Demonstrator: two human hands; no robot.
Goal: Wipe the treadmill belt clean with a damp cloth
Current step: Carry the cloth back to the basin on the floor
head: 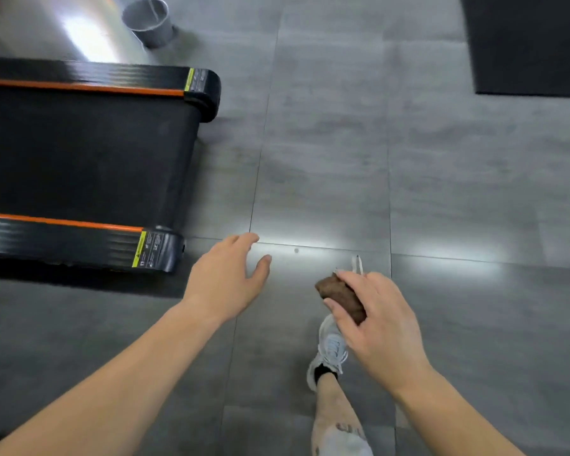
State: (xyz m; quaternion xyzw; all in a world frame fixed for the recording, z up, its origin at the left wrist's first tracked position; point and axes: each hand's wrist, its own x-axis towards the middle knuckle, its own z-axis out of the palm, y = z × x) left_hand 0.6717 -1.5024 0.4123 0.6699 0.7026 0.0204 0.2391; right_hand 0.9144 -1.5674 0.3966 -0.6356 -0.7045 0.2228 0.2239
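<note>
My right hand (380, 319) grips a bunched brown cloth (341, 299); my left hand (226, 279) hangs spread wide, beside the black treadmill belt (79, 153).

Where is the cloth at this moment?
Head view, lower right of centre: the brown cloth is bunched in the right hand, above the white sneaker, well to the right of the treadmill belt.

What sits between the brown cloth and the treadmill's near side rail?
Head view: only the open left hand, over bare grey floor, lies between the cloth in the right hand and the rail.
</note>
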